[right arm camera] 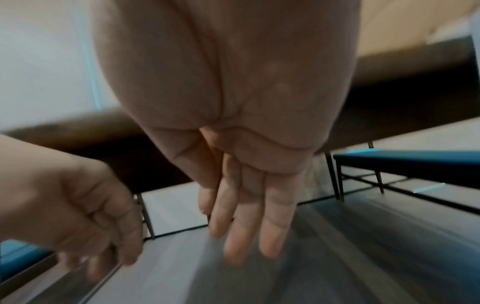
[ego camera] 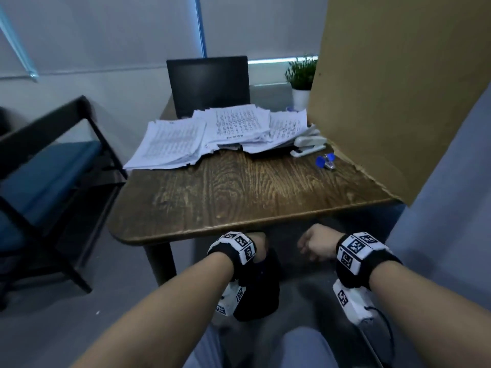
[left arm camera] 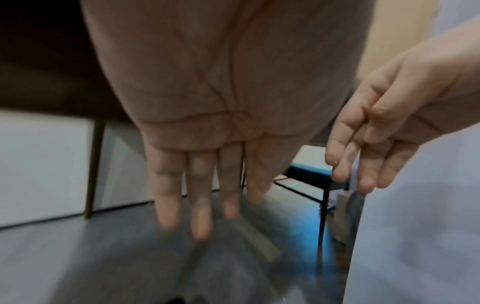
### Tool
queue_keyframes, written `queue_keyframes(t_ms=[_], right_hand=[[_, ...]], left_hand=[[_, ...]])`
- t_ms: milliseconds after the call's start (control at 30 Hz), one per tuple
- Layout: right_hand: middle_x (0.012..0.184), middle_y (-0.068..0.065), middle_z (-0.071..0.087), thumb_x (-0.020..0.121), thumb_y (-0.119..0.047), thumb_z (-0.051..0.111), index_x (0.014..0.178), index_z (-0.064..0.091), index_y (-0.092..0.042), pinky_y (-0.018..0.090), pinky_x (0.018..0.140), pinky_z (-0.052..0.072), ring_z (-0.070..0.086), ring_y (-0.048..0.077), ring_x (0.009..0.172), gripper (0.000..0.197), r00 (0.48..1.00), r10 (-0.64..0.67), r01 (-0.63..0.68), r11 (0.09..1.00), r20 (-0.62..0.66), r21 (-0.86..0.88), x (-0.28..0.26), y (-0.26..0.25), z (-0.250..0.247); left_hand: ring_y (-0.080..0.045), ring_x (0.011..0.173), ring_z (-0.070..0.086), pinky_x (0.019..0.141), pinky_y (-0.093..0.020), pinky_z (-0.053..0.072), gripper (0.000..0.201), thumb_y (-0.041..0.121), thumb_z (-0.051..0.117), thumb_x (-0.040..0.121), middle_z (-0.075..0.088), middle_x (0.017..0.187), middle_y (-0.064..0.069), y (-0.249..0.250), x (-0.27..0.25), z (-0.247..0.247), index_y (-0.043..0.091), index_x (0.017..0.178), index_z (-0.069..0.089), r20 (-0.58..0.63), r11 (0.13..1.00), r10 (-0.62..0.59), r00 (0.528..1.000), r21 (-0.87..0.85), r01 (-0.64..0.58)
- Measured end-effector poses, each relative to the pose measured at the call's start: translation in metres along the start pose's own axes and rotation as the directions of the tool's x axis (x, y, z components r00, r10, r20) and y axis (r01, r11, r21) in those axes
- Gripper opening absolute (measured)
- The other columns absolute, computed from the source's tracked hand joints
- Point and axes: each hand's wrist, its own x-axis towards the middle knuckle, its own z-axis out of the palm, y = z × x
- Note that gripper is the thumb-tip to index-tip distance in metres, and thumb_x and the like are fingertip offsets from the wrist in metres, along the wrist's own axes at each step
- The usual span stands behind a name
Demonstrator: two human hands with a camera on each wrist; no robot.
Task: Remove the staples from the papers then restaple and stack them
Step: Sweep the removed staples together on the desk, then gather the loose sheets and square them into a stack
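Several stacks of printed papers [ego camera: 210, 132] lie fanned across the far half of the wooden table [ego camera: 239, 189]. A white stapler [ego camera: 308, 146] sits at their right end. Just in front of it lies a blue-handled staple remover [ego camera: 326, 161]. Both hands hang below the table's near edge, far from the papers. My left hand [ego camera: 259, 247] holds nothing, and its fingers [left arm camera: 200, 197] point straight down at the floor. My right hand [ego camera: 316, 245] is empty too, with straight fingers [right arm camera: 244, 222] hanging down.
A closed black laptop [ego camera: 208, 85] stands behind the papers, with a small potted plant [ego camera: 301, 81] beside it. A tall cardboard panel [ego camera: 398, 88] walls off the table's right side. A blue-cushioned bench [ego camera: 45, 181] stands on the left. A black bag [ego camera: 257, 290] rests by my knees.
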Motion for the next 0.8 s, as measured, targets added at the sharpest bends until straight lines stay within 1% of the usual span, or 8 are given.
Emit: queue_keyframes(t_ms=[100,167,233,367,467,567,700,800], right_hand=[[0.078,0.008,0.065,0.095,0.000,0.037,0.078,0.062,-0.009,0.024,0.051,0.046,0.062,0.023,0.061,0.031,0.999,0.004,-0.003,1.000,-0.044,0.018,-0.028,-0.012,-0.027],[0.072,0.009,0.064,0.096,-0.003,0.038,0.078,0.062,-0.006,0.023,0.047,0.046,0.060,0.021,0.052,0.030,0.997,-0.018,0.016,1.000,-0.078,-0.020,-0.044,-0.023,-0.045],[0.071,0.011,0.061,0.097,-0.003,0.035,0.075,0.062,-0.005,0.022,0.039,0.042,0.053,0.020,0.046,0.034,0.990,-0.056,0.050,0.998,-0.130,-0.048,-0.056,-0.037,-0.060],[0.068,0.006,0.061,0.093,-0.002,0.038,0.071,0.061,-0.009,0.019,0.036,0.037,0.048,0.016,0.042,0.033,0.962,-0.137,0.131,0.991,-0.235,-0.040,-0.058,-0.063,-0.079],[0.068,-0.004,0.064,0.088,-0.003,0.047,0.072,0.066,-0.017,0.020,0.050,0.045,0.057,0.012,0.057,0.029,0.926,-0.217,0.179,0.973,-0.309,-0.146,-0.042,-0.079,-0.094],[0.099,-0.006,0.066,0.089,-0.007,0.050,0.081,0.067,-0.022,0.023,0.073,0.047,0.064,0.018,0.095,0.025,0.913,-0.248,0.173,0.954,-0.323,-0.244,-0.014,-0.095,-0.114],[0.122,0.001,0.064,0.089,-0.005,0.048,0.112,0.067,-0.019,0.027,0.088,0.050,0.061,0.020,0.109,0.033,0.957,-0.237,0.160,0.912,-0.167,-0.379,0.037,-0.117,-0.136],[0.126,-0.002,0.063,0.090,-0.014,0.051,0.119,0.068,-0.022,0.026,0.094,0.047,0.058,0.020,0.115,0.035,0.987,-0.160,0.133,0.833,-0.003,-0.538,0.067,-0.125,-0.145]], left_hand=[[0.001,0.043,0.050,0.040,-0.008,0.039,0.018,0.005,0.050,0.096,0.054,0.068,0.005,0.015,-0.074,-0.045,0.007,0.104,0.066,0.036,0.996,0.046,0.998,-0.074,-0.044],[-0.009,0.050,0.058,0.047,-0.013,0.047,0.019,0.003,0.056,0.091,0.064,0.076,-0.011,0.032,-0.139,-0.082,-0.003,0.106,0.068,0.075,0.990,0.141,0.987,-0.039,-0.139],[-0.015,0.056,0.061,0.059,-0.023,0.053,0.021,0.011,0.062,0.088,0.070,0.080,-0.010,0.029,-0.171,-0.106,0.002,0.104,0.071,0.013,0.989,0.141,0.990,0.039,-0.141],[-0.008,0.037,0.054,0.038,-0.014,0.041,0.016,0.008,0.053,0.093,0.061,0.051,0.001,0.004,-0.181,-0.145,0.006,0.082,0.064,-0.124,0.994,0.104,0.987,0.028,-0.101],[-0.020,0.057,0.058,0.055,-0.026,0.048,0.013,0.011,0.055,0.089,0.063,0.077,-0.008,-0.019,-0.168,-0.174,0.005,0.086,0.066,-0.287,0.993,0.074,0.955,0.109,-0.044],[-0.029,0.089,0.066,0.073,-0.033,0.052,0.019,0.020,0.057,0.089,0.067,0.094,-0.010,-0.041,-0.135,-0.196,0.006,0.096,0.068,-0.414,0.995,0.021,0.910,0.095,0.020],[-0.030,0.109,0.061,0.081,-0.031,0.045,0.026,0.028,0.053,0.096,0.063,0.117,-0.012,-0.061,-0.085,-0.215,0.007,0.108,0.064,-0.378,0.993,-0.015,0.926,0.104,0.059],[-0.031,0.106,0.062,0.086,-0.034,0.049,0.027,0.028,0.054,0.095,0.065,0.114,-0.013,-0.072,-0.059,-0.225,0.006,0.106,0.065,-0.342,0.994,-0.012,0.940,0.101,0.050]])
